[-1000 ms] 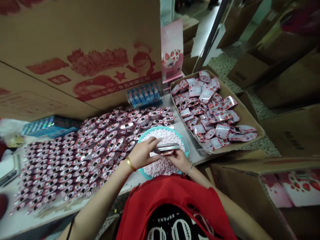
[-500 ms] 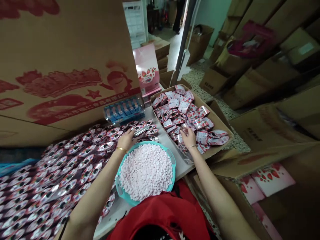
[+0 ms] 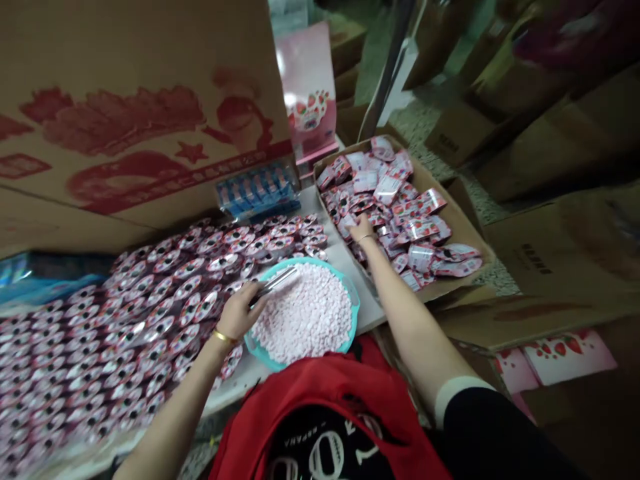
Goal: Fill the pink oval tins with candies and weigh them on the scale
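Note:
My left hand (image 3: 242,311) is closed around a slim, shiny metal tool (image 3: 276,283), whose far end lies over a turquoise basin (image 3: 354,308). Small pale pink pellets (image 3: 306,315) fill that basin. To its right, a shallow cardboard box (image 3: 463,223) holds a heap of pink strawberry-print packets (image 3: 419,230). My right hand (image 3: 362,229) reaches into the box's near left side, its fingers closed at a small packet (image 3: 347,224) and partly hidden. Left of the basin stand many upright packets with dark round openings (image 3: 165,303), in tight rows.
A big printed carton (image 3: 145,113) walls off the back left. Blue packs (image 3: 257,192) sit against it, beside a tall pink display box (image 3: 310,87). A dark post (image 3: 387,73) rises behind the packet box. More cartons (image 3: 575,240) crowd the right.
My left hand has drawn back toward me, bringing the metal tool over the pellets. My right hand has moved to the box's left side. The view has tilted down.

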Tool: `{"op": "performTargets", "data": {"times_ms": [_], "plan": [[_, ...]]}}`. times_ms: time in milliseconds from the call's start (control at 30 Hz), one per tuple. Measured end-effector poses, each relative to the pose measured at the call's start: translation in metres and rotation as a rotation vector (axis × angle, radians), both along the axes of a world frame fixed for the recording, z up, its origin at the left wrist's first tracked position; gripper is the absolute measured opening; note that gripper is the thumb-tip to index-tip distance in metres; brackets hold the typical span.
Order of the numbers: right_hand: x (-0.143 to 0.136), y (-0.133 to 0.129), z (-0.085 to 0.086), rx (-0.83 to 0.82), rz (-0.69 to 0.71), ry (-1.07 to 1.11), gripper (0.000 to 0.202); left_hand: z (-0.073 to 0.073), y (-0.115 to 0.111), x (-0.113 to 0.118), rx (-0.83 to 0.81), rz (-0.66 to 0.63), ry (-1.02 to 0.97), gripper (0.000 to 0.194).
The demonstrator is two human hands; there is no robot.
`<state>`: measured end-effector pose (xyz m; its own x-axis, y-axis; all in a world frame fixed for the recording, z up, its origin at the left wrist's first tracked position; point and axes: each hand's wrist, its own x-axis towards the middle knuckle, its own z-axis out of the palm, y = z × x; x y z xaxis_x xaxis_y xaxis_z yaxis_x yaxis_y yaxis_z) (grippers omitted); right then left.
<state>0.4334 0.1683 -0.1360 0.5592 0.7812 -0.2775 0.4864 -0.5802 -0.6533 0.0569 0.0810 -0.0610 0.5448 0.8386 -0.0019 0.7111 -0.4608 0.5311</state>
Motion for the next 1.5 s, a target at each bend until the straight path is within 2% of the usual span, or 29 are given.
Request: {"op": "performTargets", "data": {"times_ms": [33, 67, 133, 233, 367, 433, 533, 633, 733, 800, 967, 1100, 1233, 1300, 1333, 1400, 1500], "plan": [[0.006, -0.009, 0.002, 0.036, -0.008, 0.028, 0.041, 0.005, -0.012, -0.01, -0.021, 0.012, 0.002, 0.032], [0.011, -0.021, 0.004, 0.167, -0.06, 0.128, 0.052, 0.01, -0.023, -0.021, -0.041, 0.03, 0.015, 0.033], [0.02, -0.048, 0.013, 0.36, -0.124, 0.447, 0.064, 0.019, -0.044, -0.043, -0.064, 0.088, 0.087, 0.035], [0.022, -0.091, 0.038, 0.519, -0.128, 0.816, 0.052, 0.029, -0.07, -0.073, -0.017, 0.199, 0.269, 0.036], [-0.011, -0.129, 0.068, 0.611, -0.152, 0.956, 0.037, 0.026, -0.092, -0.088, 0.047, 0.279, 0.489, 0.031], [-0.037, -0.134, 0.069, 0.615, -0.133, 0.982, 0.035, 0.017, -0.1, -0.086, 0.042, 0.297, 0.553, 0.03], [-0.073, -0.129, 0.054, 0.599, -0.081, 1.007, 0.039, 0.0, -0.112, -0.079, 0.028, 0.344, 0.527, 0.03], [-0.097, -0.123, 0.038, 0.581, -0.066, 1.008, 0.046, -0.017, -0.121, -0.071, 0.045, 0.524, 0.373, 0.03], [-0.107, -0.121, 0.033, 0.549, -0.082, 1.031, 0.045, -0.03, -0.121, -0.061, 0.072, 0.709, 0.151, 0.036], [-0.108, -0.121, 0.037, 0.535, -0.11, 1.075, 0.042, -0.037, -0.114, -0.051, 0.044, 0.724, 0.063, 0.039], [-0.1, -0.126, 0.057, 0.505, -0.108, 1.175, 0.04, -0.05, -0.094, -0.026, -0.07, 0.579, 0.069, 0.016], [-0.093, -0.14, 0.067, 0.44, -0.041, 1.185, 0.044, -0.053, -0.088, 0.0, -0.1, 0.493, 0.053, 0.014], [-0.09, -0.156, 0.074, 0.357, 0.006, 1.193, 0.039, -0.042, -0.088, 0.024, -0.136, 0.304, -0.003, 0.013], [-0.089, -0.163, 0.078, 0.339, 0.0, 1.2, 0.037, -0.033, -0.089, 0.024, -0.123, 0.203, -0.06, 0.021], [-0.088, -0.166, 0.079, 0.337, -0.002, 1.203, 0.036, -0.029, -0.09, 0.02, -0.103, 0.194, -0.081, 0.027], [-0.086, -0.17, 0.082, 0.345, 0.004, 1.209, 0.036, -0.025, -0.091, 0.004, -0.049, 0.304, -0.083, 0.033], [-0.084, -0.175, 0.084, 0.358, 0.034, 1.22, 0.036, -0.03, -0.089, -0.019, -0.034, 0.576, 0.004, 0.027]]}}
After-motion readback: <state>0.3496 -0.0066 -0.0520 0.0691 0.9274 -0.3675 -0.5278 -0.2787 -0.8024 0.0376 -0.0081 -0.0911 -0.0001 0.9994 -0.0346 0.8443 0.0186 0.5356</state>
